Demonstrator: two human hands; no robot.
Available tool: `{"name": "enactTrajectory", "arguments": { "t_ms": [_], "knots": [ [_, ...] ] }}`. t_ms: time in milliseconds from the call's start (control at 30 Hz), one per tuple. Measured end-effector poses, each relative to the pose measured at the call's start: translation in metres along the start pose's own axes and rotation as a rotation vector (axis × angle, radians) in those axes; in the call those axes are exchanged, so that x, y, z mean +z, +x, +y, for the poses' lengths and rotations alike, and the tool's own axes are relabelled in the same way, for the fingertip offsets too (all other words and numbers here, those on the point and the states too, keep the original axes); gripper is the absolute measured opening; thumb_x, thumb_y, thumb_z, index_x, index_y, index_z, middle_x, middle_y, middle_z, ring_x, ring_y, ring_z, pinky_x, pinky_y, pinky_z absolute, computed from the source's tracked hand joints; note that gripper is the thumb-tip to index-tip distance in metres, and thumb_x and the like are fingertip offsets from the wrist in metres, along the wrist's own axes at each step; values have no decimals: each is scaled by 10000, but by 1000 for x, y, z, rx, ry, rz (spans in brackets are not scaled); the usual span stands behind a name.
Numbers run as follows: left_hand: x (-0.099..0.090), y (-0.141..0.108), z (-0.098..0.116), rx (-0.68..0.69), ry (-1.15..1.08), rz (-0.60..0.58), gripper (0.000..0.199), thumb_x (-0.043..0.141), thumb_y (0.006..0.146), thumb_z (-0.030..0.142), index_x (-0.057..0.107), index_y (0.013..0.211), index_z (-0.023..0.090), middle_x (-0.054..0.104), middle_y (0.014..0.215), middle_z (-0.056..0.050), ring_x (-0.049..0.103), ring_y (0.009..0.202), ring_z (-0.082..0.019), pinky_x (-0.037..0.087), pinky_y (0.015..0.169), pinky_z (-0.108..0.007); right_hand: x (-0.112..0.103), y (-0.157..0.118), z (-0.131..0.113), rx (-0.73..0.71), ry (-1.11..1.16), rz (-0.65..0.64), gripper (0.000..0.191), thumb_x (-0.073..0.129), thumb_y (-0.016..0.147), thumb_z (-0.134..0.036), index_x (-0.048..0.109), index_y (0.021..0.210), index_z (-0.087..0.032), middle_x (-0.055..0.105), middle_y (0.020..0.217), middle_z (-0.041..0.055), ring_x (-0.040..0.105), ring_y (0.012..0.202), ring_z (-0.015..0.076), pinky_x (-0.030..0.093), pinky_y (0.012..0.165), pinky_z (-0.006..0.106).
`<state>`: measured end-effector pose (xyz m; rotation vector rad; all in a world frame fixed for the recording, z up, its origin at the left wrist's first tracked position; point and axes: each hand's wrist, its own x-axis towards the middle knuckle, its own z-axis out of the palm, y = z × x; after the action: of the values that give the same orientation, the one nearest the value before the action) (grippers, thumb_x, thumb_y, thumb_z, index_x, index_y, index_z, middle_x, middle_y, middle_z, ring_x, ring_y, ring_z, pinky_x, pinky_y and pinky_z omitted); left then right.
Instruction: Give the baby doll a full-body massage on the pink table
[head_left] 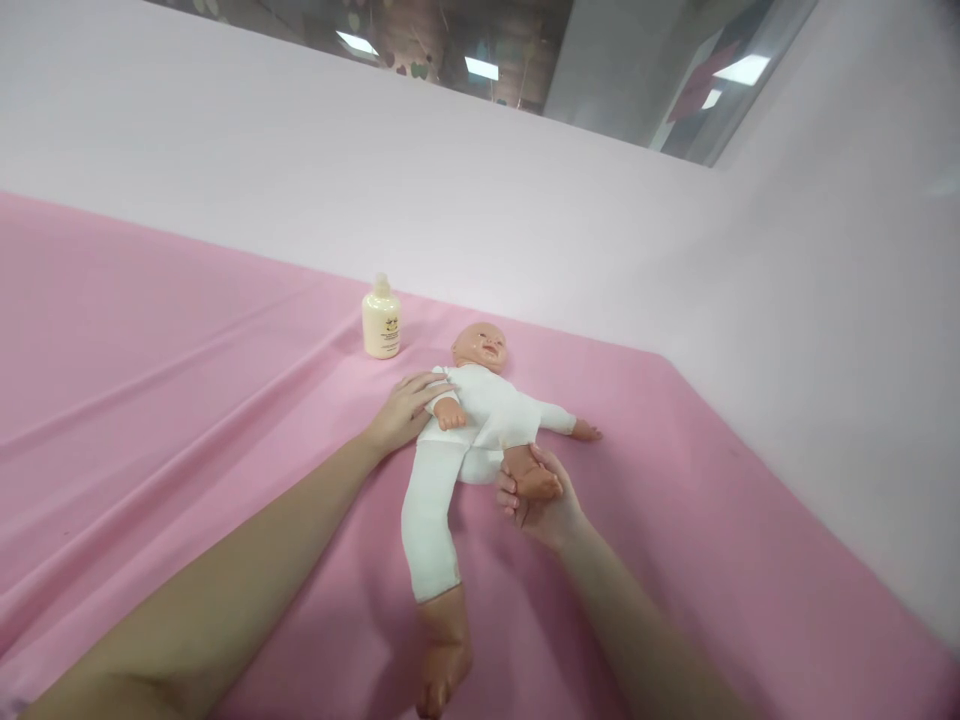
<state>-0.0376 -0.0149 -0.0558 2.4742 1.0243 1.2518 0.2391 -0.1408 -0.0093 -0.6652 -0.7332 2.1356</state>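
A baby doll (487,405) with a white cloth body lies on its back on the pink cloth, head away from me. My left hand (409,408) rests with fingers extended on the doll's arm and side, near its small hand. With fingers wrapped round the lower leg, my right hand (546,498) holds up the doll's bent leg, its foot (538,483) pointing toward me. The other leg (431,520) stretches straight toward me on the cloth. One doll arm reaches out to the right.
A cream pump bottle (382,325) stands upright left of the doll's head. The pink cloth (187,400) has folds at the left. Behind it rises a white wall (450,200) with a window (480,50) above.
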Motion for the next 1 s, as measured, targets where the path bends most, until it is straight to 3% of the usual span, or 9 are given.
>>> {"name": "enactTrajectory", "arguments": {
  "t_ms": [100,200,333,433,500,600,800,900,1000],
  "knots": [
    [3,0,-4,-73,-97,110,432,567,930,307,596,1355,235,591,1414,-104,522,1327,-287,378,1154,-479,0,-3,4,11,-4,-116,427,637,836,-586,630,948,-174,567,624,-36,529,507,104,471,535,232],
    [9,0,-11,-286,-197,222,366,575,934,390,626,1230,181,662,1253,-121,605,1184,-294,447,1078,-483,-2,-9,10,58,-120,-279,511,639,788,-625,619,1054,-189,629,650,-19,587,537,146,511,605,288],
    [14,-1,-21,-535,-367,345,363,544,949,424,581,1204,168,675,1193,-119,634,1123,-269,486,1016,-453,-3,-15,16,318,-268,-378,485,767,678,-478,636,994,-134,705,779,70,675,718,219,534,721,363],
    [14,-2,-26,-599,-462,439,398,560,941,425,538,1265,195,656,1265,-109,622,1164,-251,485,1016,-424,1,-15,16,460,-422,-403,432,849,608,-300,653,950,-124,714,796,57,666,738,190,504,744,321],
    [13,-2,-27,-613,-453,444,377,574,929,404,560,1240,192,666,1242,-110,630,1144,-255,490,1007,-432,3,-14,18,474,-406,-449,465,859,602,-339,658,960,-121,728,808,75,674,725,200,501,727,324],
    [10,-1,-21,-501,-325,385,340,568,908,307,609,1214,164,666,1223,-128,617,1154,-278,474,1036,-471,3,-13,21,374,-215,-471,571,838,583,-509,656,960,-120,730,749,107,675,665,240,513,652,354],
    [4,0,2,-22,40,115,499,463,905,98,643,1338,270,592,1393,-71,505,1292,-260,386,1130,-486,0,-4,11,-2,55,-124,364,612,868,-525,647,1020,-196,612,679,-34,547,602,105,496,661,238],
    [4,0,6,40,142,70,568,414,894,35,660,1331,302,584,1399,-61,489,1283,-255,401,1113,-479,-1,1,4,-23,144,41,325,646,867,-472,664,973,-165,574,664,-33,530,602,97,499,662,225],
    [5,0,5,43,157,65,584,420,888,33,644,1354,305,571,1413,-63,484,1285,-257,409,1110,-477,2,1,4,-3,122,30,365,686,839,-492,670,984,-157,573,670,-27,532,603,109,511,665,255]
  ]
}}
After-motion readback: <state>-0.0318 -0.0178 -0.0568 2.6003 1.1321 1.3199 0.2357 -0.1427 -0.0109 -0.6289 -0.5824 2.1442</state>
